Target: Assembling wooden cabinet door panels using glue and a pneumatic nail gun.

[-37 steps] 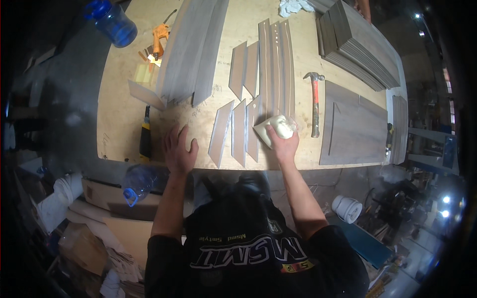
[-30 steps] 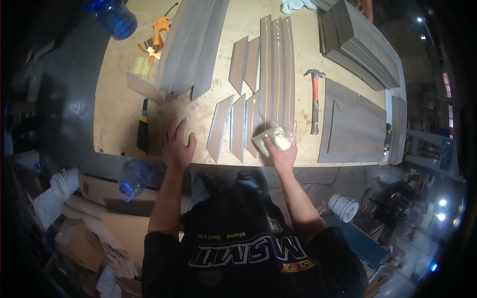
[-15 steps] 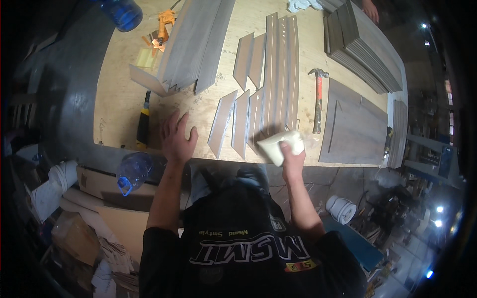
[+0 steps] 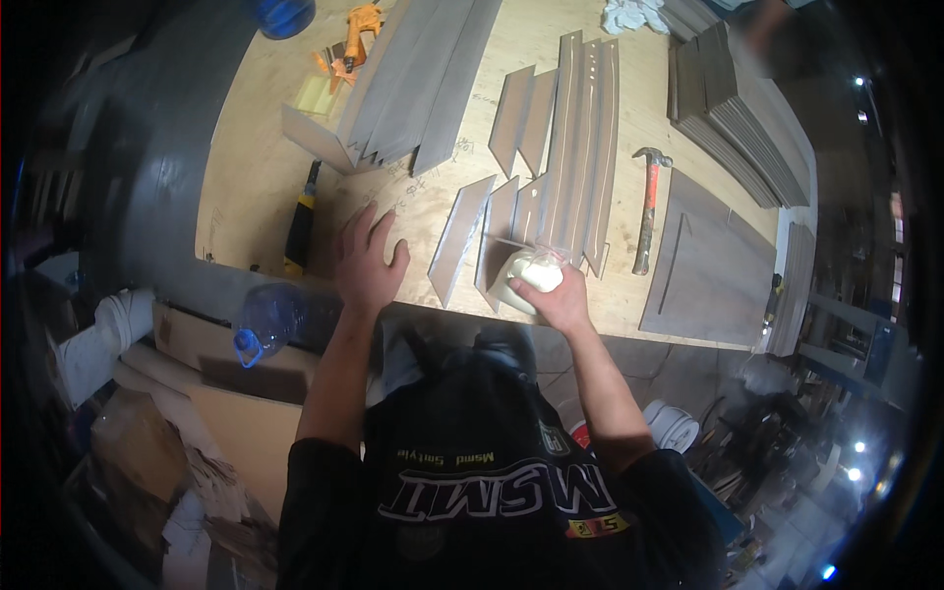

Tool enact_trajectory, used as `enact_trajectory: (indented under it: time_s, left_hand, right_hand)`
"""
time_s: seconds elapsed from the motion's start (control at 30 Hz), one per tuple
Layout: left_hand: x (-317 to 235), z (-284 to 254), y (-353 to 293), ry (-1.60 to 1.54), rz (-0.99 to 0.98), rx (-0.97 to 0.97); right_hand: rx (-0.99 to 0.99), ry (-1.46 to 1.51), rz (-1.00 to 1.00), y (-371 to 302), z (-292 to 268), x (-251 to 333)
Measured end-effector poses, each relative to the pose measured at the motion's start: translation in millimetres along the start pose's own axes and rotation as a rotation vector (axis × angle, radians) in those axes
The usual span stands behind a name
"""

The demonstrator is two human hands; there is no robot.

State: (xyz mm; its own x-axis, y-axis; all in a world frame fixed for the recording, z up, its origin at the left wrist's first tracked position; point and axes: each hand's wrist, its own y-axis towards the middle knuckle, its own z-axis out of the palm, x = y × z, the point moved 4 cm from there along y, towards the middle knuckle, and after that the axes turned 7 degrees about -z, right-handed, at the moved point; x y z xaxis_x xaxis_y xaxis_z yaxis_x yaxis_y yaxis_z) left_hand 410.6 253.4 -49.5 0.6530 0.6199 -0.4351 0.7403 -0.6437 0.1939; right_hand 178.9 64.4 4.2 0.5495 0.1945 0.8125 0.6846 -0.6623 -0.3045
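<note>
My right hand (image 4: 559, 295) is wrapped around a squeezable glue bottle (image 4: 536, 268) with a cream-white filling, over the near ends of some boards. Beneath and beyond it lie long narrow boards (image 4: 573, 147) with pale glue lines running along them. Short slanted-end pieces (image 4: 460, 241) lie just left of the bottle, and two more short pieces (image 4: 521, 113) lie farther off. My left hand (image 4: 372, 265) rests on the wooden tabletop, palm down with fingers spread, holding nothing. A black-and-yellow utility knife (image 4: 300, 226) lies to its left.
A red-handled hammer (image 4: 651, 206) and a wide grey panel (image 4: 708, 261) lie at right, with stacked boards (image 4: 742, 113) behind. Grey boards (image 4: 413, 88) and an orange glue gun (image 4: 361, 29) occupy the far left. Another person's blurred hand (image 4: 767, 25) shows at top right.
The glue bottle has shifted from tilted to a rounder, more end-on pose, still in my right hand. My left hand stays on the table. The whole view has swung slightly.
</note>
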Motion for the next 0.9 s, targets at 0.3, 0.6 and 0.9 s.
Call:
enact_trajectory:
  time_s: [0.3,0.6,0.9]
  left_hand:
    - [1.0,1.3,1.0,0.002,0.032,-0.017]
    - [1.3,1.1,0.2,-0.022,0.045,-0.002]
    - [-1.4,-2.1,2.1,-0.001,0.032,-0.011]
  right_hand:
    - [-0.137,0.042,-0.058,19.6,-6.1,2.4]
    - [-0.278,-0.019,-0.086,59.5,-26.0,16.5]
    - [-0.328,0.056,-0.068,90.9,-31.9,21.1]
